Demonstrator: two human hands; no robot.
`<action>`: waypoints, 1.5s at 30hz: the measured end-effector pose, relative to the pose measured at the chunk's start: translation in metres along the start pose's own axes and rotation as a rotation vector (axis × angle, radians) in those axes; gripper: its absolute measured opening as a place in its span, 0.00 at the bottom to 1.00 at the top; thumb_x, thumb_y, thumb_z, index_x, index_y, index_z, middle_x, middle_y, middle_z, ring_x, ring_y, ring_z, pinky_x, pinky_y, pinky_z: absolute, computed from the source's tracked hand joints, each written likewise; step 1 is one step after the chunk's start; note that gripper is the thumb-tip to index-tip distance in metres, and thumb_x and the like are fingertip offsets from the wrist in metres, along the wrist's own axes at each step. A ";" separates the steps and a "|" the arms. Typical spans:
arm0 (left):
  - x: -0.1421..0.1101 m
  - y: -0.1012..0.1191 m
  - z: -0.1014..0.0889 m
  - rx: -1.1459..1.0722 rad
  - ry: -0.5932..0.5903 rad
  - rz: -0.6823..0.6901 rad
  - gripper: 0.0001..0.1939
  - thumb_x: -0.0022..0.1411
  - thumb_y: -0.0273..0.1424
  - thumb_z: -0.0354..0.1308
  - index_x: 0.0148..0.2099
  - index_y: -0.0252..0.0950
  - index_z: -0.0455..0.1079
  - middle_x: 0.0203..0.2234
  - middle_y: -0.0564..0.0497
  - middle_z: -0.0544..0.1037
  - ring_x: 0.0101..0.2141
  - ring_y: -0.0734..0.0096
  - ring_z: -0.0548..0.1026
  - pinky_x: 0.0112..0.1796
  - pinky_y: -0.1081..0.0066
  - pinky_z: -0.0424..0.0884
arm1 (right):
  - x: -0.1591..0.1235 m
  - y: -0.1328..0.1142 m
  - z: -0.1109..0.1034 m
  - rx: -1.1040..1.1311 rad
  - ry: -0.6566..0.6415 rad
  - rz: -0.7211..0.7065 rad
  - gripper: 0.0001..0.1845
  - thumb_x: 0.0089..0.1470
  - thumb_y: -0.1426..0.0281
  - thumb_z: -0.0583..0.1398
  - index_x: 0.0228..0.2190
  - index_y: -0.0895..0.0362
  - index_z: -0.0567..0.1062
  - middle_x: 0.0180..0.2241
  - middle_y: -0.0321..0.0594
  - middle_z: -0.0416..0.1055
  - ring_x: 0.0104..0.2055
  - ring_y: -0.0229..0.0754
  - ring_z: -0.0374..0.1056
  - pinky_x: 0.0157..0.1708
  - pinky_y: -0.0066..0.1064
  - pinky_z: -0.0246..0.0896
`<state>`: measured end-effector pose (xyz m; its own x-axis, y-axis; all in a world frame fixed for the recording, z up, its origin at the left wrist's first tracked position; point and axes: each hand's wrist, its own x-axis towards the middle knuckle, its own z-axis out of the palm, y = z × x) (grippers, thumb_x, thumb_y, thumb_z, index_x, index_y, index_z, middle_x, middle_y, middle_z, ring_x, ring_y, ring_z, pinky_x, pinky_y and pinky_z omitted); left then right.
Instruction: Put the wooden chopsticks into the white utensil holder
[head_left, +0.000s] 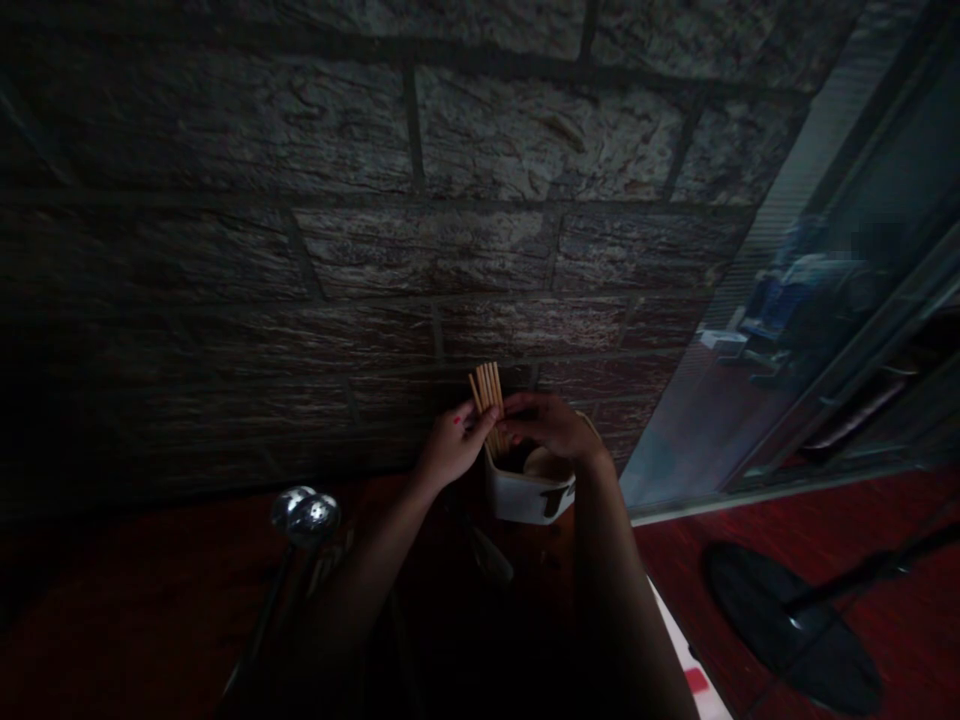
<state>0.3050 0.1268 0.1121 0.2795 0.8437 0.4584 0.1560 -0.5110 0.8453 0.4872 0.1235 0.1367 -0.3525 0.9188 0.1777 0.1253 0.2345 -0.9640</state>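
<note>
A bundle of slim, light-tan, wooden-looking sticks (pixel 489 386) stands nearly upright (one leans slightly left) at the left end of a white, squarish container (pixel 521 498). The left hand (pixel 450 445) has its fingers clamped on it; whether the right hand's (pixel 555 427) fingers also grip, I cannot tell.

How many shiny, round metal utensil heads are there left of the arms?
2: one round silver metal head at the left, and one dotted silver metal head overlapping its right side. Others may be hidden in shadow.

Kitchen-like place: ladles (pixel 313 519), chopsticks (pixel 489 386).
</note>
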 end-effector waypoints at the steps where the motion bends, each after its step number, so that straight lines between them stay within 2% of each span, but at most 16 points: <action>1: 0.000 0.001 -0.001 0.002 0.004 0.003 0.18 0.65 0.42 0.54 0.48 0.34 0.72 0.42 0.44 0.82 0.42 0.60 0.81 0.41 0.68 0.77 | -0.001 -0.001 0.000 0.001 0.003 -0.002 0.18 0.41 0.63 0.69 0.36 0.57 0.78 0.35 0.37 0.76 0.27 0.35 0.68 0.30 0.29 0.67; 4: 0.000 0.004 -0.004 0.019 0.030 0.009 0.18 0.66 0.42 0.53 0.47 0.34 0.72 0.42 0.43 0.82 0.42 0.60 0.81 0.40 0.68 0.78 | -0.004 -0.005 0.000 -0.024 0.074 0.006 0.19 0.40 0.62 0.69 0.35 0.57 0.77 0.34 0.37 0.74 0.28 0.35 0.68 0.28 0.28 0.66; 7: -0.003 0.010 -0.009 0.052 0.051 0.015 0.17 0.66 0.41 0.54 0.49 0.34 0.72 0.44 0.44 0.82 0.45 0.60 0.80 0.40 0.68 0.78 | -0.008 -0.010 0.001 -0.067 0.214 0.003 0.19 0.39 0.62 0.70 0.33 0.57 0.74 0.29 0.35 0.72 0.25 0.34 0.65 0.23 0.25 0.63; 9: -0.006 0.016 -0.012 0.096 0.069 0.017 0.17 0.65 0.39 0.54 0.50 0.35 0.72 0.44 0.44 0.82 0.44 0.61 0.80 0.40 0.68 0.78 | -0.010 -0.013 0.001 -0.095 0.252 0.001 0.19 0.39 0.62 0.70 0.31 0.57 0.73 0.28 0.34 0.70 0.24 0.33 0.63 0.21 0.25 0.61; 14: -0.014 0.027 -0.017 0.254 0.124 0.016 0.12 0.62 0.35 0.59 0.44 0.36 0.77 0.36 0.45 0.84 0.36 0.61 0.82 0.37 0.67 0.79 | -0.010 -0.016 0.005 -0.083 0.198 0.012 0.19 0.40 0.64 0.70 0.35 0.57 0.73 0.29 0.34 0.71 0.25 0.34 0.66 0.24 0.26 0.65; 20: -0.013 0.031 -0.015 0.316 0.140 0.013 0.10 0.61 0.33 0.59 0.42 0.36 0.78 0.34 0.47 0.84 0.33 0.63 0.83 0.34 0.69 0.78 | -0.008 -0.012 0.004 -0.091 0.146 0.045 0.20 0.40 0.66 0.69 0.38 0.57 0.73 0.29 0.34 0.73 0.24 0.33 0.66 0.25 0.27 0.64; 27: -0.013 0.035 -0.014 0.323 0.176 0.004 0.10 0.62 0.33 0.58 0.42 0.36 0.78 0.34 0.47 0.85 0.33 0.62 0.83 0.33 0.70 0.78 | -0.006 -0.004 0.001 -0.129 0.154 0.024 0.21 0.41 0.65 0.69 0.39 0.57 0.74 0.31 0.35 0.73 0.25 0.34 0.67 0.27 0.28 0.65; 37: -0.010 0.028 -0.012 0.270 0.160 0.020 0.11 0.62 0.35 0.58 0.43 0.35 0.78 0.35 0.45 0.84 0.35 0.59 0.83 0.36 0.66 0.78 | -0.002 -0.001 0.002 -0.067 0.023 0.004 0.16 0.43 0.66 0.68 0.37 0.55 0.78 0.37 0.37 0.75 0.33 0.38 0.71 0.34 0.31 0.69; 45: -0.011 0.024 -0.010 0.183 0.148 -0.028 0.11 0.60 0.34 0.59 0.42 0.33 0.77 0.36 0.43 0.84 0.35 0.59 0.83 0.36 0.65 0.79 | 0.000 0.002 0.002 -0.078 0.011 0.002 0.16 0.43 0.67 0.68 0.37 0.56 0.78 0.37 0.39 0.76 0.34 0.39 0.71 0.35 0.31 0.68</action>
<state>0.2966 0.1071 0.1300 0.1325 0.8661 0.4820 0.3351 -0.4968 0.8005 0.4853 0.1236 0.1347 -0.3417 0.9228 0.1781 0.1978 0.2559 -0.9463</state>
